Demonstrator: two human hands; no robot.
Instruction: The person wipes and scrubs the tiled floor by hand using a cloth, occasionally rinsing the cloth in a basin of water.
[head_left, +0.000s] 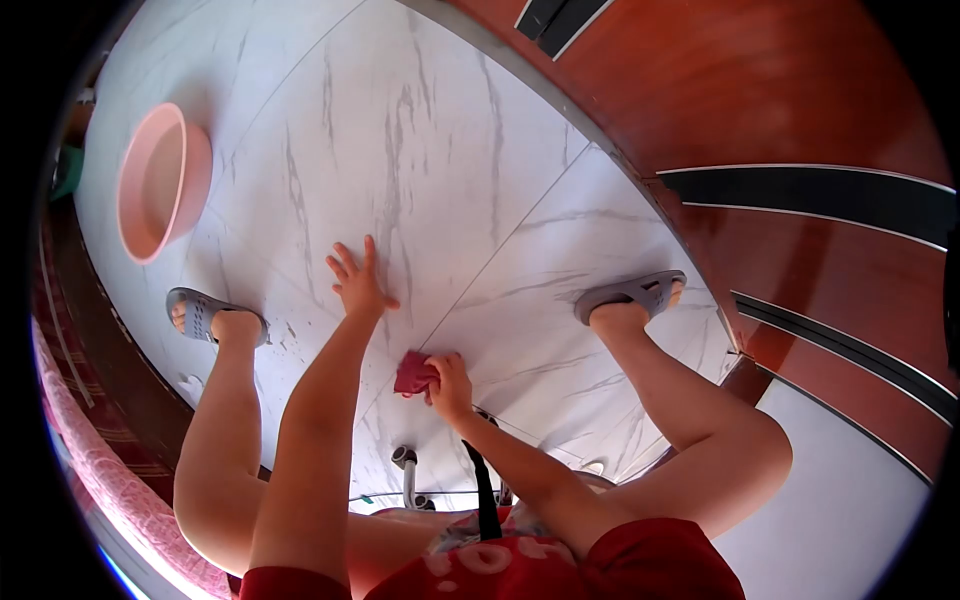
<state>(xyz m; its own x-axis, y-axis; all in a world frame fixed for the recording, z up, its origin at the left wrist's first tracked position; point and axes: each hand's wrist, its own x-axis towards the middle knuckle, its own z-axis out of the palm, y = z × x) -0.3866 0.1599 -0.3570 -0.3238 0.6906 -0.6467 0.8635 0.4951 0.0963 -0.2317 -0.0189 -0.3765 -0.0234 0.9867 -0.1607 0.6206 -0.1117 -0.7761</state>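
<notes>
My left hand (pixel 361 283) rests with fingers spread on the white marbled floor tiles (pixel 440 160). Nothing is in it. To its lower right, my right hand (pixel 451 386) grips a dark red cloth (pixel 414 373), which lies bunched against the floor beside a tile seam. The fingers are bent over the cloth's right edge. A pink basin (pixel 165 184) stands on the floor at the upper left, apart from both hands.
My feet, in grey slippers (pixel 240 318) (pixel 632 294), are planted wide on either side. Reddish-brown cabinet fronts (pixel 760 90) with black strips line the right. A metal chair leg (pixel 408 478) stands below my right hand. Pink patterned fabric (pixel 120 480) hangs at the lower left.
</notes>
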